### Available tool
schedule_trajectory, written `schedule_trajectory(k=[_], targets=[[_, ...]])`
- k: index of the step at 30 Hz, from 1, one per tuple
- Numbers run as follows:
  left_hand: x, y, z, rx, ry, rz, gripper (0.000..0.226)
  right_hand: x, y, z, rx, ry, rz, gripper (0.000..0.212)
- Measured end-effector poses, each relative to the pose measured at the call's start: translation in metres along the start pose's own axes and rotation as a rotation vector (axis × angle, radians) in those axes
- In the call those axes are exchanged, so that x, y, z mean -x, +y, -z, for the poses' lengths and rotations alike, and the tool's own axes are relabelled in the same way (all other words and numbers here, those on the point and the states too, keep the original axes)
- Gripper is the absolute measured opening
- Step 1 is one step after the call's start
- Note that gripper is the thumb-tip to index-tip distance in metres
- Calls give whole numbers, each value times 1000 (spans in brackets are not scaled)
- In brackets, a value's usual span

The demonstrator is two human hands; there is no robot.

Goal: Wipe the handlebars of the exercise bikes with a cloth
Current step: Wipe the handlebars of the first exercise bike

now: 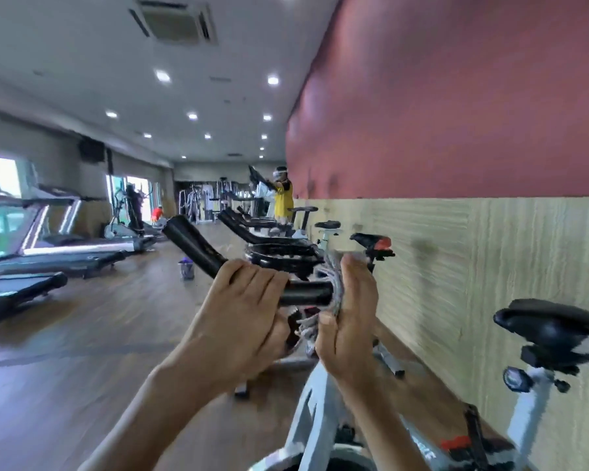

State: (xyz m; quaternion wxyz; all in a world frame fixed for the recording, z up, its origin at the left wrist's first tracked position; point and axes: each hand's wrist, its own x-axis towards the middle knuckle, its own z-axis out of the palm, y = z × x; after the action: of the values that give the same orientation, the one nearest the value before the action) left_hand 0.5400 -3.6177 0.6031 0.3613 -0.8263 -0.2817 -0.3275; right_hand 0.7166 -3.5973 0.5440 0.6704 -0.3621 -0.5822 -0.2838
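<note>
A black handlebar (198,246) of a white exercise bike (323,413) rises toward the upper left in front of me. My left hand (242,314) grips the bar where it bends. My right hand (349,311) holds a grey striped cloth (332,283) wrapped around the bar's horizontal section, just right of the left hand. A short bare stretch of bar (308,293) shows between the two hands. The image is blurred by motion.
The bike's black saddle (548,322) is at the right by the wood-panelled wall (473,253). More bikes (279,249) line the wall ahead, where a person in yellow (283,198) stands. Treadmills (48,253) fill the left side. A small bucket (186,268) sits on the floor.
</note>
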Motion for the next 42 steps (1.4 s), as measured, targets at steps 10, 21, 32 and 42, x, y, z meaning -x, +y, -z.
schedule_trajectory(k=[10,21,32,42], targets=[[19,-8,-33,-46,199,-36,53,-5,31,-8,-178,145,125,55],[16,-12,-29,-104,146,-100,58,5,6,-42,-62,371,32,56],[15,-1,-29,-111,128,-35,57,-2,6,-24,-154,307,-161,60],[19,-9,-36,-116,195,70,56,-13,31,-36,-746,398,-383,45]])
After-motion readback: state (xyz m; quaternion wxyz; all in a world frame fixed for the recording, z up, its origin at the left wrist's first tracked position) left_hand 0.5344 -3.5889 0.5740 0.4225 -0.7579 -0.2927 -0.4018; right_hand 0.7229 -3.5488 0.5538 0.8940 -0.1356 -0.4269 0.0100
